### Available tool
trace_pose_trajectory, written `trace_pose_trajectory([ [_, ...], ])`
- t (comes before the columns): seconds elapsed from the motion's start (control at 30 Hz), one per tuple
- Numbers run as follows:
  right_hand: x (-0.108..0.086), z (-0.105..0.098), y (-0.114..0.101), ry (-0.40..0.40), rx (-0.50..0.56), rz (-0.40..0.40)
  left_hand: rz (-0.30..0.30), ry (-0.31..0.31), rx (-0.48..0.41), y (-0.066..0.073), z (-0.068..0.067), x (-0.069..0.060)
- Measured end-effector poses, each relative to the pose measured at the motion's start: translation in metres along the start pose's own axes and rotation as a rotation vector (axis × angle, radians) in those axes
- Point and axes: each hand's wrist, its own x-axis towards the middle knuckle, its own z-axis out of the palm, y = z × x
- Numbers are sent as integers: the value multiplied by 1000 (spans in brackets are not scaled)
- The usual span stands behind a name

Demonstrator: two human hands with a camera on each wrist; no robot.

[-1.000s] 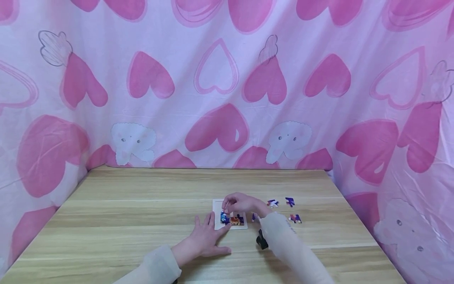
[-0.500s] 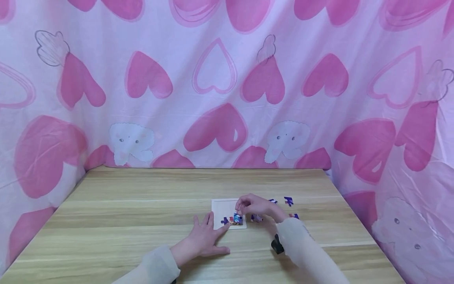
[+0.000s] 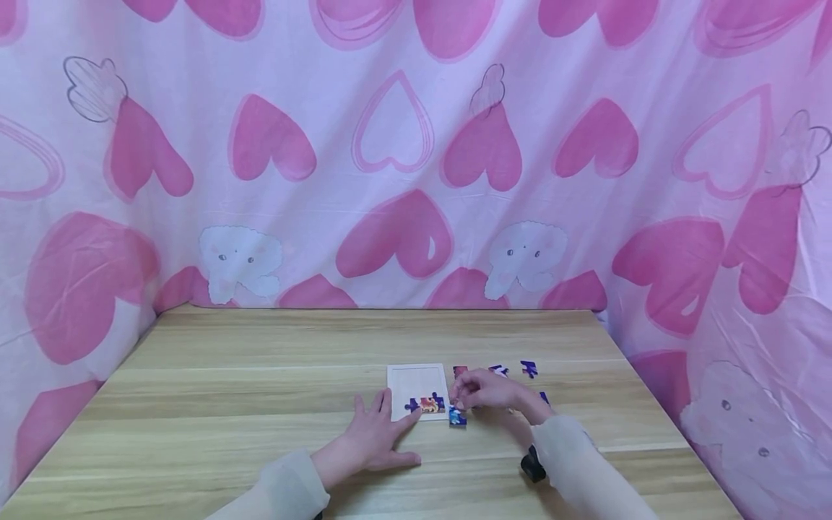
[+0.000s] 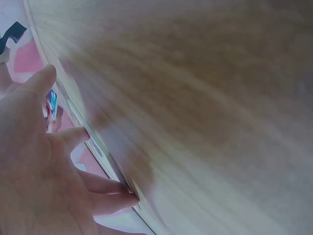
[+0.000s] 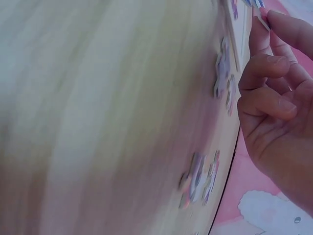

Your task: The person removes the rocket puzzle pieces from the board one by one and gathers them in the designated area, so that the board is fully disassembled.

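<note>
In the head view, a white puzzle board (image 3: 416, 377) lies on the table, with joined puzzle pieces (image 3: 432, 404) along its near edge. My left hand (image 3: 372, 439) rests spread beside it, fingertips at the board's left and near edges. The left wrist view shows those fingers (image 4: 110, 203) straight along the board's rim. Just off the board's right side, my right hand (image 3: 486, 390) pinches a blue puzzle piece (image 3: 458, 417) between thumb and fingertips. That piece is partly cut off at the top of the right wrist view, where the other fingers (image 5: 266, 68) curl loosely.
Loose pieces lie right of the board: a reddish one (image 3: 460, 371), a white and purple one (image 3: 499, 370), a purple one (image 3: 529, 369) and another (image 3: 544, 398) partly behind the right arm. A pink heart-patterned curtain (image 3: 390, 217) surrounds the wooden table (image 3: 260, 361).
My right hand has carried the blue puzzle piece rightward, from over the board's left part to beyond its right edge. The left hand has stayed in place.
</note>
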Motion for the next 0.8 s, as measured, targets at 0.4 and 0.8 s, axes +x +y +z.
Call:
trace_pose_trajectory([
  [0.4,-18,-3,18,-47,-33,-37,8,-6,-6,0,0,1],
  [0.8,-23,-1,17,-50,-32,-11,15,-6,0,1,-1,-1],
])
